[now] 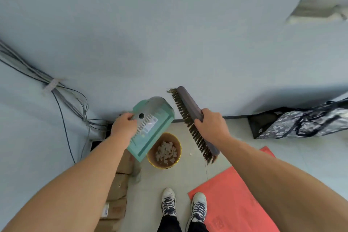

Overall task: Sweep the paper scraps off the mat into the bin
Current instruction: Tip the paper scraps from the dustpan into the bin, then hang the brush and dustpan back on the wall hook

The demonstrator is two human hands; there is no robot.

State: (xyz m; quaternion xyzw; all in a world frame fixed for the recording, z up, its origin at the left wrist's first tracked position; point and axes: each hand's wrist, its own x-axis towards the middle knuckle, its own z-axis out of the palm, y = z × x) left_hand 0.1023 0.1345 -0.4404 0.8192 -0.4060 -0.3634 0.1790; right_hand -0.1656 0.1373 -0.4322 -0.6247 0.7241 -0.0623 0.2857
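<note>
1. My left hand (123, 126) grips the handle end of the green dustpan (150, 130), fingers wrapped shut around it. The pan is tipped steeply, lip pointing down over the bin's left rim.
2. My right hand (211, 125) is closed around the back of the hand brush (194, 124), about mid-length. Bristles face left, toward the dustpan; the brush is held in the air, slanted, its lower end above the floor just right of the bin.
3. The bin (164, 150), a small yellow-rimmed bucket with a brown inside, stands on the pale floor (169, 179) near the wall, below and between my hands.
4. The paper scraps (166, 153) lie piled in the bottom of the bin. One small white speck (190, 154) sits on the floor just right of it, possibly a stray scrap; too small to be sure.
5. The red mat (231, 199) lies on the floor to the lower right. What shows of it looks bare of scraps. My right shoe (198, 205) rests on its left edge; the left shoe (169, 201) is on the floor.
6. Cardboard boxes (118, 190) are stacked along the left, beside the bin. A patterned bag (305, 122) leans at the wall on the right. Cables (62, 96) run down the wall on the left.
</note>
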